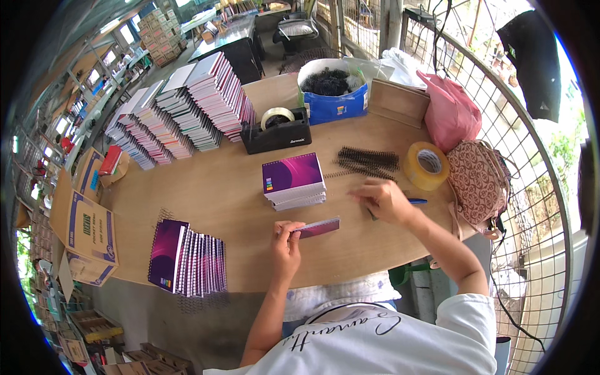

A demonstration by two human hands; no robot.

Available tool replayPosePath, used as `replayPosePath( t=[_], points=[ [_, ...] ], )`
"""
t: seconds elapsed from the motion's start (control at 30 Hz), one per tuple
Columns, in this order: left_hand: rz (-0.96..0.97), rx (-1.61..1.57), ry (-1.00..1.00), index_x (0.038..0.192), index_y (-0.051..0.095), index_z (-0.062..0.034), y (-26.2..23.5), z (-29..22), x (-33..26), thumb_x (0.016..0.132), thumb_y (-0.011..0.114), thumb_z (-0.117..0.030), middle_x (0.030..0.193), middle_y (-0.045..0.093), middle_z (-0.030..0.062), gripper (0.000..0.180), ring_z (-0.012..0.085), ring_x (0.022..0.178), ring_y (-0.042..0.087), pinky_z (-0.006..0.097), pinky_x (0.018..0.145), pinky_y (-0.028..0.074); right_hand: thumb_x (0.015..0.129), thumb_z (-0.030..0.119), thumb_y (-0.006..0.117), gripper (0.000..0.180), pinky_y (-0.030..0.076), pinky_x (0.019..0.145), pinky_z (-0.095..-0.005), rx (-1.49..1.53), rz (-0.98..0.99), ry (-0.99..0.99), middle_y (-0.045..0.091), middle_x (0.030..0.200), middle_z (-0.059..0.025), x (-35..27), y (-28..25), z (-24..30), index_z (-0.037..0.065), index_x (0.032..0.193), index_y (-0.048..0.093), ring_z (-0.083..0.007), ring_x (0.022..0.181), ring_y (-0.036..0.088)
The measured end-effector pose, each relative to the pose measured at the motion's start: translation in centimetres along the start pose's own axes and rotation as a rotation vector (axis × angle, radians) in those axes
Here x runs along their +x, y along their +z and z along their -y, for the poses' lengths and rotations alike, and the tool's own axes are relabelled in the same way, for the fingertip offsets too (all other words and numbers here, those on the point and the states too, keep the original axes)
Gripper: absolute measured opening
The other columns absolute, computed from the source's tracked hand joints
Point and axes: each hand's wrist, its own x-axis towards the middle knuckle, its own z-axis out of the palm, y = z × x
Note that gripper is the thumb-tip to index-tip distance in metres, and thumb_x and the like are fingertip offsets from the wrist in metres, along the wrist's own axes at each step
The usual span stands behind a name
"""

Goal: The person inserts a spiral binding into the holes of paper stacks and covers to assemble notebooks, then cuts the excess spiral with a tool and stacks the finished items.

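My left hand (pixel 287 240) grips a small purple notebook (pixel 320 229) by its left end, tilted above the table near its front edge. My right hand (pixel 384 199) is to the right, its fingers curled together; a small dark tip shows beneath them, too little to name. Just beyond that hand lies a pile of black spiral binding coils (pixel 369 160). A short stack of purple-covered notebooks (pixel 292 174) stands in front of me, between the hands and the tape dispenser. On the left, a leaning row of spiral-bound purple notebooks (pixel 169 253) rests at the table's edge.
Tall notebook stacks (pixel 215 94) line the back left. A black tape dispenser (pixel 278 134) and a blue box of black coils (pixel 334 103) stand behind. Right: a tape roll (pixel 427 165), blue pen (pixel 417 200), pink bag (pixel 450 112), patterned bag (pixel 478 181). Left: a carton (pixel 90 228).
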Motion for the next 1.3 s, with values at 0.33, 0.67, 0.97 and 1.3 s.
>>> replayPosePath(
  t=[0.33, 0.67, 0.97, 1.3],
  points=[
    [0.064, -0.055, -0.048, 0.102, 0.066, -0.0049, -1.3, -0.5, 0.0, 0.092, 0.062, 0.001, 0.095, 0.055, 0.0078, 0.013, 0.0196, 0.088, 0.057, 0.03, 0.072, 0.048, 0.083, 0.001, 0.071, 0.013, 0.055, 0.067, -0.0346, 0.302, -0.033, 0.116, 0.071, 0.087, -0.0109, -1.6, 4.0, 1.6, 0.004, 0.096, 0.071, -0.0276, 0.075, 0.067],
    [0.056, -0.055, -0.065, 0.103, 0.066, -0.0041, -1.4, -0.7, -0.1, 0.094, 0.061, -0.001, 0.096, 0.055, 0.0084, 0.011, 0.0197, 0.088, 0.057, 0.03, 0.073, 0.049, 0.078, -0.002, 0.072, 0.02, 0.053, 0.074, -0.0374, 0.339, 0.01, -0.021, 0.069, 0.093, -0.0084, -1.5, 4.3, 1.1, 0.006, 0.096, 0.07, -0.0282, 0.088, 0.064],
    [0.004, 0.036, -0.081, 0.104, 0.066, -0.0049, -1.2, -1.1, -0.7, 0.093, 0.062, -0.005, 0.097, 0.058, 0.0099, 0.011, 0.0243, 0.092, 0.059, 0.034, 0.075, 0.049, 0.081, -0.001, 0.07, 0.017, 0.053, 0.07, -0.0402, 0.411, 0.16, 0.083, 0.069, 0.093, -0.0106, -2.3, 4.4, 0.9, 0.002, 0.097, 0.066, -0.0301, 0.087, 0.065],
    [-0.003, 0.01, -0.029, 0.103, 0.067, -0.0065, -1.0, -0.7, -0.9, 0.092, 0.062, -0.001, 0.094, 0.056, 0.0094, 0.013, 0.024, 0.087, 0.058, 0.033, 0.073, 0.048, 0.087, 0.023, 0.069, 0.021, 0.052, 0.07, -0.0404, 0.041, 0.084, -0.026, 0.062, 0.107, -0.0128, -1.9, 4.9, 3.1, 0.005, 0.096, 0.062, -0.0353, 0.084, 0.063]
  ],
)
